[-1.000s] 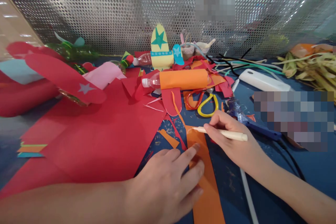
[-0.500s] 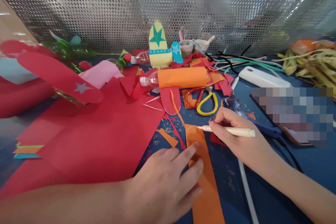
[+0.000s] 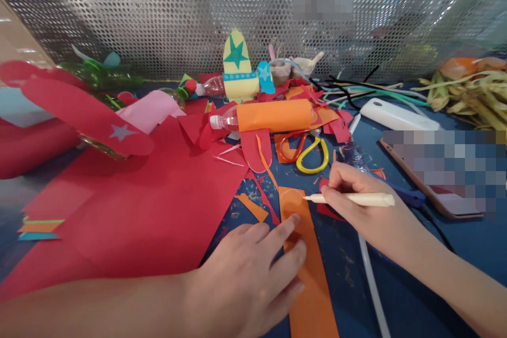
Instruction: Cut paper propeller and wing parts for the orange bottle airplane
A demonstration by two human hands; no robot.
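Observation:
My left hand (image 3: 257,269) lies with fingers stretched over a strip of orange paper (image 3: 312,285), pressing it against the blue table. My right hand (image 3: 354,193) grips a cream-coloured marker pen (image 3: 368,199), its tip at the strip's upper right edge. A faint pale curved line shows near the top end of the strip. Just beyond lie scissors (image 3: 312,158) with one red and one yellow handle loop. Behind them a plastic bottle wrapped in orange paper (image 3: 275,115) lies on its side, with a rounded red paper piece (image 3: 257,150) below it.
Large red paper sheets (image 3: 158,211) cover the left side. A bottle plane in red paper (image 3: 87,111) stands at far left, a yellow one (image 3: 240,84) at the back. On the right are a phone (image 3: 455,206), a white glue gun (image 3: 400,114) and dried husks (image 3: 475,90). Perforated metal rises behind.
My right hand and the marker pen have shifted slightly to the right along the strip's top end. My left hand stays in place on the orange paper.

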